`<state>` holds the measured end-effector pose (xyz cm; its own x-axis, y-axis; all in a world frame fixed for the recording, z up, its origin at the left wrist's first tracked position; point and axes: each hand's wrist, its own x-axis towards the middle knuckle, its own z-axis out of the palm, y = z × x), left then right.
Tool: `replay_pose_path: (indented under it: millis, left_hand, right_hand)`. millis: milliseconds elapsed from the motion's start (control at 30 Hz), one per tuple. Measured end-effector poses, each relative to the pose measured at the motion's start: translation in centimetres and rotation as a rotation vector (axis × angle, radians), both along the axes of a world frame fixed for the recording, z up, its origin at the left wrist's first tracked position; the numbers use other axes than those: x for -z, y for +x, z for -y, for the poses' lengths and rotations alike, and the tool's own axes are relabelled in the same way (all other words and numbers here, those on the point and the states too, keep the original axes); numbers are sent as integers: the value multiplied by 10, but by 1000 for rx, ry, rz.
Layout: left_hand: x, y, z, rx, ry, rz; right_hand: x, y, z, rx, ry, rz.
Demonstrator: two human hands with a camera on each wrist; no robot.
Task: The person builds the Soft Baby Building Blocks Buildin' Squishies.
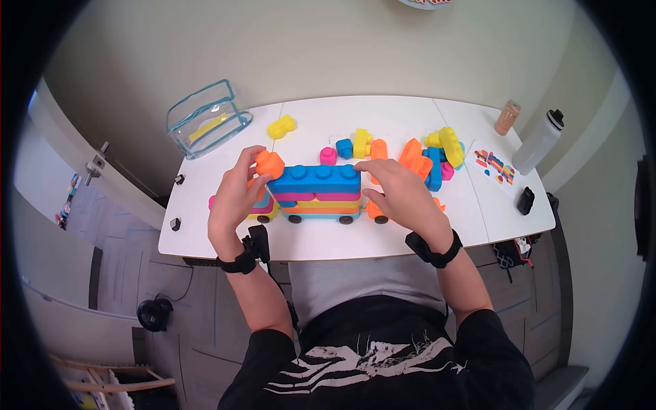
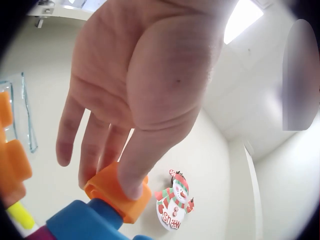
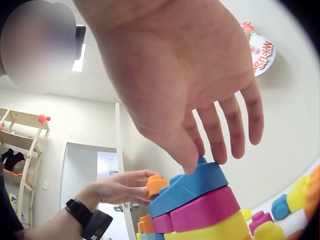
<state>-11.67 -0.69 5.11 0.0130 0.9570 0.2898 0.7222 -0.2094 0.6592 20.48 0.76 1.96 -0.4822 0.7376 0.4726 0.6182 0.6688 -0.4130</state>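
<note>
A person's left hand [image 1: 234, 195] pinches an orange block [image 1: 270, 165] at the left end of a blue block [image 1: 314, 182] topping a tabletop [image 1: 191, 205] stack [image 1: 331, 204]; the right hand [image 1: 402, 195], fingers apart, touches the other end.

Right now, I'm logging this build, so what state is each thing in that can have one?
Left hand: pinching the orange block
Orange block: at the blue block's left end; full seating unclear
Right hand: fingers extended, at blue block's right end
Blue block: topmost on the wheeled stack
Bottle: upright, lid on
Can: upright
Door: open
Fan: running or not, unclear
</note>
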Motion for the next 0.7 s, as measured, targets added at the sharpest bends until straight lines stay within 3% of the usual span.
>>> replay_pose_path:
  millis: [100,200,433,500,700]
  left_hand:
    - [0,0,2,-2,-92,58]
    - [1,-2,2,79,-25,-52]
    - [-3,4,6,18,-110,-24]
    - [3,-2,6,-23,20,-152]
    - [2,-6,10,-78,-95,-179]
  right_hand:
    - [-1,-1,4,8,-10,-9]
    - [2,-3,4,3,12,-16]
    - [5,1,10,-42,9,-3]
    - [6,7,11,-23,-13,-4]
    - [22,35,8,7,-65,22]
